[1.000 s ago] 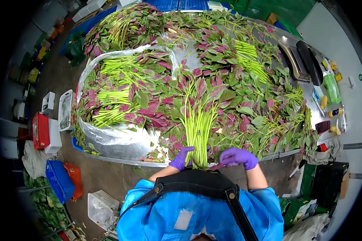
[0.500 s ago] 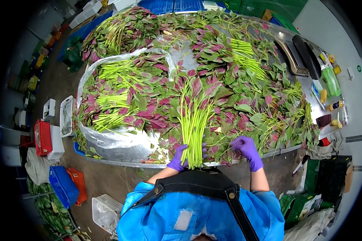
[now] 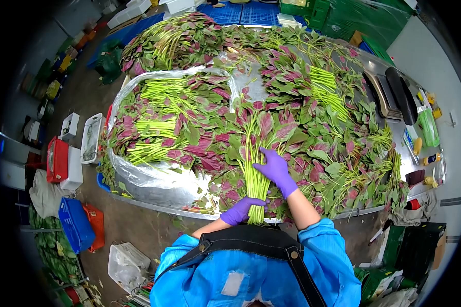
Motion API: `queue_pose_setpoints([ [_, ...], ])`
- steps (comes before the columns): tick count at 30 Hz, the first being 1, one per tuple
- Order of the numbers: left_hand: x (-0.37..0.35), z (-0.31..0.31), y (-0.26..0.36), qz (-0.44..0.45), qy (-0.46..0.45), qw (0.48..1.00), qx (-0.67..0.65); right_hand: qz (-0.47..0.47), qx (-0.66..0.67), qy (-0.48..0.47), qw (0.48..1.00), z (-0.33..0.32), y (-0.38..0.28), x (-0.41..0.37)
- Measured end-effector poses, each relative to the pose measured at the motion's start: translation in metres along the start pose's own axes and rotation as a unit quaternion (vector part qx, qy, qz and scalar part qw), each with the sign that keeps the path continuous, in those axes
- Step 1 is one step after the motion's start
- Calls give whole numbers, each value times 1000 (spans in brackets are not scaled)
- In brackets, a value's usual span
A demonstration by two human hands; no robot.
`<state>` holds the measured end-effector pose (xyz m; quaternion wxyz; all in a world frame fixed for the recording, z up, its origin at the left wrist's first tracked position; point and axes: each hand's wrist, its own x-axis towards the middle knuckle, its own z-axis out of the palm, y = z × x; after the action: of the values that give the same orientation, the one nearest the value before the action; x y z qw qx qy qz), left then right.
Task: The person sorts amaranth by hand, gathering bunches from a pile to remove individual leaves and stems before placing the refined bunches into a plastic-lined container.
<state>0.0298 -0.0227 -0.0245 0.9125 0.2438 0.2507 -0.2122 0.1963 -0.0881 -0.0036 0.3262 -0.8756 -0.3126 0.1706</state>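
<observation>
A bunch of amaranth [image 3: 255,179], with light green stems and green-and-purple leaves, stands in front of me at the table's near edge, leaves pointing away. My left hand [image 3: 241,211], in a purple glove, is closed round the lower stems near their cut ends. Higher up, just below the leaves, my right hand [image 3: 275,173], gloved alike, grips the same stems from the right. To the left, several stacked bunches [image 3: 159,128] lie in a clear plastic bag [image 3: 133,176]. Loose amaranth [image 3: 338,163] spreads over the table to the right of my hands.
The metal table [image 3: 164,197] carries a large amaranth pile [image 3: 174,43] at the back left and laid bunches [image 3: 325,92] at the back right. A scale-like device [image 3: 386,94] stands on the right. Red [image 3: 57,158] and blue crates [image 3: 77,225] are on the left.
My right hand has moved left and forward from above the loose leaves onto the bunch's upper stems. My left hand keeps its hold low down. The whole view has shifted slightly.
</observation>
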Motion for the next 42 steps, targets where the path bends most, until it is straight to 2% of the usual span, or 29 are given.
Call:
queue_pose_setpoints([
  [2,-6,3,4,25,12,998,48,12,-25,-59,998,9,6,14],
  [3,-7,2,7,46,20,994,97,7,-26,-61,998,8,5,16],
  [7,-3,-10,3,85,34,988,123,-16,-28,-37,999,6,-2,11],
  [9,0,-14,2,80,42,987,129,72,-13,-107,992,5,-5,12],
  [10,1,-15,2,74,53,987,135,51,18,-58,997,11,1,8],
  [11,1,-15,2,74,50,987,135,51,15,-57,997,16,9,7],
  [13,0,-13,4,64,54,985,151,71,126,-18,989,21,20,4],
  [14,1,-14,3,64,52,985,151,72,124,-17,989,24,24,1],
  [16,4,-16,2,66,43,985,151,146,353,3,924,24,24,-2],
  [17,4,-16,2,66,42,985,151,146,352,4,925,22,24,-7],
  [19,4,-16,2,62,47,990,120,124,309,-166,928,2,14,-20],
  [20,2,-12,5,62,47,990,120,113,301,-291,901,-24,-4,-28],
  [21,-2,-6,9,80,20,989,125,113,301,-291,901,-31,-4,-31],
  [23,-3,-6,10,97,-7,987,130,69,290,-407,863,-38,-1,-38],
  [24,0,-12,6,74,15,990,116,137,249,-305,909,-36,-11,-32],
  [25,1,-14,4,51,35,993,102,125,187,-194,955,-27,-7,-23],
  [27,2,-14,4,49,39,992,112,20,152,-59,986,-20,-9,-12],
  [28,2,-13,5,49,45,990,122,20,152,-57,987,-16,-10,-6],
  [30,0,-11,5,51,49,990,124,4,-84,-62,994,-5,-8,3],
  [31,0,-10,6,55,53,989,124,4,-84,-61,995,-3,-7,4],
  [33,2,-14,3,52,47,990,125,19,-157,-124,980,0,-5,4],
  [37,-1,-14,3,43,38,989,138,-45,-105,-164,980,-6,-4,-16],
  [38,-3,-12,6,44,37,989,138,29,0,-301,953,-28,-12,-25],
  [39,-6,-10,9,30,18,992,124,103,105,-428,891,-43,-14,-32],
  [41,-11,-10,12,17,1,994,110,25,157,-519,840,-57,19,-42],
  [42,-13,-10,13,8,-3,996,88,24,155,-519,840,-64,25,-44],
])
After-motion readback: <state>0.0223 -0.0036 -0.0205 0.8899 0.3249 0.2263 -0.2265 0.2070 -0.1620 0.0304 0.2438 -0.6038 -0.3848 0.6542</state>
